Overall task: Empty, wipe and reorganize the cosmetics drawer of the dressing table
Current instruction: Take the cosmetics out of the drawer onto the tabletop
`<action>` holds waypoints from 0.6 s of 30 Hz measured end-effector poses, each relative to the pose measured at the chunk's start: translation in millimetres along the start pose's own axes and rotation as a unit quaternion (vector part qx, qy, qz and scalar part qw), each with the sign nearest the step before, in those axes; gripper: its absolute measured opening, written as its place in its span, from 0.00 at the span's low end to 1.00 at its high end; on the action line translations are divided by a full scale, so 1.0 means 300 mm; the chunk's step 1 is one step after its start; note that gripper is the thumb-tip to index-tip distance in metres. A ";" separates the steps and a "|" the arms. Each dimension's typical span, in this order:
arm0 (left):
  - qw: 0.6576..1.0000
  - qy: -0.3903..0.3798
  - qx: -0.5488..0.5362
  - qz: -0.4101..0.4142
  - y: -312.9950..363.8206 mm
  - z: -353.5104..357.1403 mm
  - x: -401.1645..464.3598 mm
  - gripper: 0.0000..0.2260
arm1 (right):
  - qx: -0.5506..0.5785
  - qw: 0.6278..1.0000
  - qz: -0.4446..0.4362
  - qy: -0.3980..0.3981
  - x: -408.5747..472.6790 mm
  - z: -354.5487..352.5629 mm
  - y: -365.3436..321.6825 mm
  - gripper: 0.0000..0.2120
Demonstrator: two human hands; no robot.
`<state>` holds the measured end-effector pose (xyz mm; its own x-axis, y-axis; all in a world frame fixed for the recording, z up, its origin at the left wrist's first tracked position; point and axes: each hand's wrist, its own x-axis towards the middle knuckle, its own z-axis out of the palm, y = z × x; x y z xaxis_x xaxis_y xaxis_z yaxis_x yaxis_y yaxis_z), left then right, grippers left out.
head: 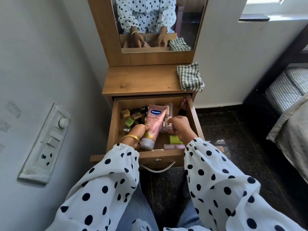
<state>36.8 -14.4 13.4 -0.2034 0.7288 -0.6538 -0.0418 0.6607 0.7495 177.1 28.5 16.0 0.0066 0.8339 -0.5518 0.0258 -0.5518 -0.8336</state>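
The wooden drawer (113, 124) of the dressing table stands pulled out, full of cosmetics. My left hand (136, 134) grips a pink Vaseline tube (153, 122) near its cap end, and the tube is tilted upward. My right hand (179, 128) reaches into the drawer with its fingers curled over a clear plastic case of small cosmetics (167, 120). Several nail polish bottles (131, 116) crowd the drawer's left side. A lipstick (184, 102) lies at the back right. A green container (174, 139) and a pink tube (173, 146) lie near the front.
A checked green-and-white cloth (190, 76) lies on the right of the tabletop (141, 80). The mirror (158, 22) above reflects my hands. A switchboard (48, 142) hangs on the left wall. A bed (290, 104) stands to the right across dark floor.
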 end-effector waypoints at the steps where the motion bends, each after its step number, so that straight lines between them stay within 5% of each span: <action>1: 1.000 0.004 0.001 0.009 0.000 0.001 -0.003 0.15 | -0.002 1.000 -0.006 0.005 -0.003 -0.003 -0.001 0.08; 5: 0.998 0.014 -0.023 0.061 -0.001 -0.007 -0.020 0.05 | -0.004 0.999 -0.035 0.022 -0.022 -0.030 0.003 0.05; 9: 0.994 0.004 -0.064 0.093 0.006 -0.030 -0.049 0.04 | 0.006 0.998 -0.062 0.017 -0.065 -0.067 -0.005 0.05; 18: 0.971 0.097 -0.057 0.210 0.082 -0.116 -0.124 0.18 | 0.079 0.992 -0.095 0.002 -0.166 -0.092 -0.084 0.03</action>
<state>9.1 -31.7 59.7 -0.4056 0.8752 -0.2635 -0.0204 0.2795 0.9599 203.6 1.0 65.2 0.0210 0.9227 -0.3850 -0.1306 -0.3793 -0.9160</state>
